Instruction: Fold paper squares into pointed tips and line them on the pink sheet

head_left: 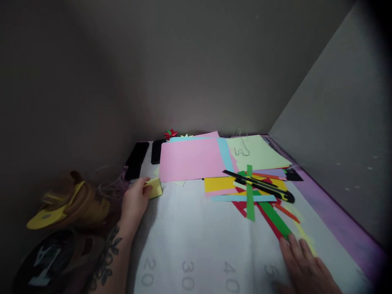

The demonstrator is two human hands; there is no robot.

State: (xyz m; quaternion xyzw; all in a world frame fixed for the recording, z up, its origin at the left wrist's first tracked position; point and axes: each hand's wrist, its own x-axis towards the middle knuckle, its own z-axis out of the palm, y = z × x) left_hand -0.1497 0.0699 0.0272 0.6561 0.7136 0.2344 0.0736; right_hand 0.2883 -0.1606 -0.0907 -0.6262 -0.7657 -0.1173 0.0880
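Left hand: fingers closed on the yellow paper, thumb and fingertips at one edge, leaving most of its face uncovered; perhaps so it can be lifted or steadied.
Yellow paper: in the left fingertips, just beside the pink sheet's near corner.
Right hand: fingers extended, grasping nothing that I can see; fingertips at the near end of the green strip, seemingly resting there.
Green strip: runs from the right fingertips up into the scrap pile, partly over a red strip.
Craft knife: beyond the right fingers, lying across the scraps, probably laid there to stay reachable.
Pink sheet: beyond the left fingers, overlapping other sheets, likely stacked back to free working room between the hands.
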